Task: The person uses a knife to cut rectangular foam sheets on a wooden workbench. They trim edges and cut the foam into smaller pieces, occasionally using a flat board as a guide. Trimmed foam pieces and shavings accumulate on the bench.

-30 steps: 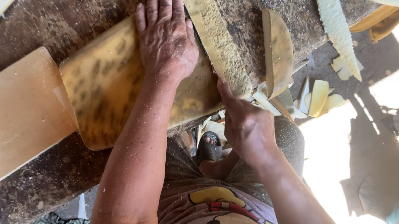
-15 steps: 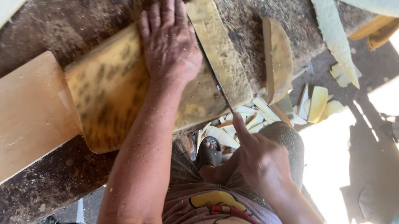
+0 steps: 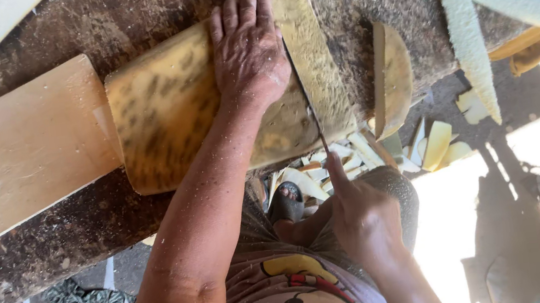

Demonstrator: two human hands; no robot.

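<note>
The left hand (image 3: 246,50) lies flat, fingers spread, pressing a mottled yellow slab (image 3: 168,116) onto the tabletop (image 3: 86,231). The right hand (image 3: 362,219) grips a knife (image 3: 305,102) whose blade runs through the slab beside the left fingers.

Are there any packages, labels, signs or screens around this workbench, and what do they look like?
No packages, labels, signs or screens in view.
Closest thing: a cartoon print on the person's pinkish-grey shirt, bottom centre, in yellow, red and black.
</note>
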